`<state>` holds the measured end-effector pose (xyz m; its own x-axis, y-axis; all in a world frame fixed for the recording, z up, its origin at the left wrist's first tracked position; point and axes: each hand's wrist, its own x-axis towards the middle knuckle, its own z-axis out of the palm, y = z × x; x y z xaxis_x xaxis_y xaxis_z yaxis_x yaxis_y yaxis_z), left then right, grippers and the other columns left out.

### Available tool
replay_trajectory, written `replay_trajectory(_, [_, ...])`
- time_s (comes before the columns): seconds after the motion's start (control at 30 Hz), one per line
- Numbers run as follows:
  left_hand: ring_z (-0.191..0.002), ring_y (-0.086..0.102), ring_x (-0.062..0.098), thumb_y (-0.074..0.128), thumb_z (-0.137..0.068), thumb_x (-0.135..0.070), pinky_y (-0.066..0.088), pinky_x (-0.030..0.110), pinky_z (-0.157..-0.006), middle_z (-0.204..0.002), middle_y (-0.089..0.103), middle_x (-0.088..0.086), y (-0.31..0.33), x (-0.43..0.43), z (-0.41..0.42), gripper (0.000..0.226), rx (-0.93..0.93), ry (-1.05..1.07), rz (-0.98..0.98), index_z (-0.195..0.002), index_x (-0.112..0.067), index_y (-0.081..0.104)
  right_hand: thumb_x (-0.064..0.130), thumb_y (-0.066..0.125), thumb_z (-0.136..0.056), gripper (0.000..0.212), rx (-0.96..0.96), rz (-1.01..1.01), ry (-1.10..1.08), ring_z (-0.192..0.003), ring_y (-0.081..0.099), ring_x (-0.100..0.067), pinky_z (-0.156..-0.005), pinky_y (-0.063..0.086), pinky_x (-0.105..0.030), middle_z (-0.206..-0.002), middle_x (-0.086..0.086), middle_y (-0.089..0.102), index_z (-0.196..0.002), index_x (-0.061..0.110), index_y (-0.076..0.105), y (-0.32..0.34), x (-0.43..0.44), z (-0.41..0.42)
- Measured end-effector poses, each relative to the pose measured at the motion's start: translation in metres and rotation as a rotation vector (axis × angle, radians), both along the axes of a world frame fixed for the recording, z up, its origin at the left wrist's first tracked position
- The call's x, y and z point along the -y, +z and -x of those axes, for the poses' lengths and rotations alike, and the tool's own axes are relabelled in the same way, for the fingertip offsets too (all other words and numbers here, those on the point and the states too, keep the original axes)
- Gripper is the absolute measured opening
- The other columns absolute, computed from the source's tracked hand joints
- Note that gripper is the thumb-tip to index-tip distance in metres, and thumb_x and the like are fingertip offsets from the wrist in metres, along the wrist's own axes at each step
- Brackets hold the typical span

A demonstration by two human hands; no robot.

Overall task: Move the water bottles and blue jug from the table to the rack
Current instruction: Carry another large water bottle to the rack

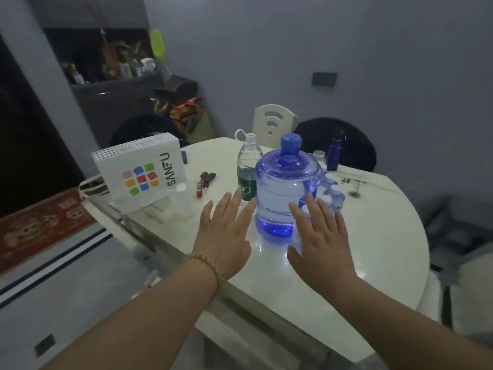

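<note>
The blue jug stands on the desk, with small water bottles just beside it. The left hand and right hand have their grip apart, fingers straight, holding nothing. If the palms squeeze unevenly, the smooth jug may slip and knock the bottles over.

Small bottles half hidden behind blue jug; shelf clutter blurred.

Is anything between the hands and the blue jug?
Nothing visible. The left hand and right hand face the blue jug from the near side; the tall bottle and small bottles stand beside it.
</note>
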<state>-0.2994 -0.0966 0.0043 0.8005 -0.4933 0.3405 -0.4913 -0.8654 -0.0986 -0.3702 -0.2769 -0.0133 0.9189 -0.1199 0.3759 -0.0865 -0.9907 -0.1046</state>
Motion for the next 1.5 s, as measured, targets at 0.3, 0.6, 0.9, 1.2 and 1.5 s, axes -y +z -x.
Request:
replay_trajectory(0.3, [-0.142, -0.004, 0.024, 0.052, -0.086, -0.044, -0.012, 0.046, -0.109, -0.157, -0.003, 0.002, -0.013, -0.017, -0.135, 0.084, 0.013, -0.089, -0.076, -0.143, -0.034, -0.010, 0.044, 0.053, -0.089, 0.079, -0.043, 0.067, -0.016, -0.143, -0.012, -0.026, -0.112, -0.013, -0.047, -0.158, -0.006, -0.008, -0.148, 0.031, 0.002, -0.014, -0.025, -0.135])
replay_trajectory(0.6, [-0.142, -0.006, 0.026, 0.049, -0.088, -0.041, -0.006, 0.049, -0.112, -0.157, -0.004, 0.006, -0.011, -0.022, -0.251, 0.080, 0.035, -0.294, -0.090, -0.144, -0.029, -0.006, 0.045, 0.054, -0.089, 0.083, 0.099, 0.121, -0.093, -0.144, -0.004, -0.028, -0.112, -0.008, -0.048, -0.159, -0.006, -0.003, -0.148, 0.031, -0.003, 0.013, -0.043, -0.265])
replay_trajectory(0.9, [-0.137, 0.027, 0.033, 0.072, -0.070, -0.031, 0.017, 0.054, -0.109, -0.150, 0.030, 0.013, -0.026, -0.058, -0.352, 0.086, 0.054, -0.560, -0.066, -0.143, -0.021, 0.029, 0.049, 0.058, -0.083, 0.091, 0.017, 0.127, -0.335, -0.144, 0.001, -0.032, -0.114, 0.007, -0.051, -0.158, -0.009, 0.002, -0.147, 0.030, -0.003, 0.034, -0.046, -0.391])
replay_trajectory(1.2, [-0.140, 0.020, 0.029, 0.068, -0.075, -0.042, 0.011, 0.050, -0.110, -0.153, 0.023, 0.011, -0.057, -0.054, -0.396, 0.089, 0.020, -0.669, -0.039, -0.147, -0.020, 0.021, 0.035, 0.070, -0.080, 0.073, 0.023, 0.181, -0.283, -0.111, 0.039, -0.032, -0.089, 0.046, -0.044, -0.132, -0.007, 0.045, -0.139, 0.034, 0.027, 0.014, -0.067, -0.385])
replay_trajectory(1.5, [-0.141, 0.018, 0.020, 0.073, -0.059, -0.066, 0.024, 0.044, -0.113, -0.152, 0.026, 0.005, -0.067, -0.016, -0.390, 0.113, -0.363, -1.094, 0.164, -0.147, -0.023, 0.016, 0.020, 0.081, -0.072, 0.065, 0.299, 0.255, -0.029, -0.110, 0.044, -0.031, -0.086, 0.049, -0.047, -0.125, -0.009, 0.042, -0.126, 0.022, 0.045, -0.029, -0.108, -0.293])
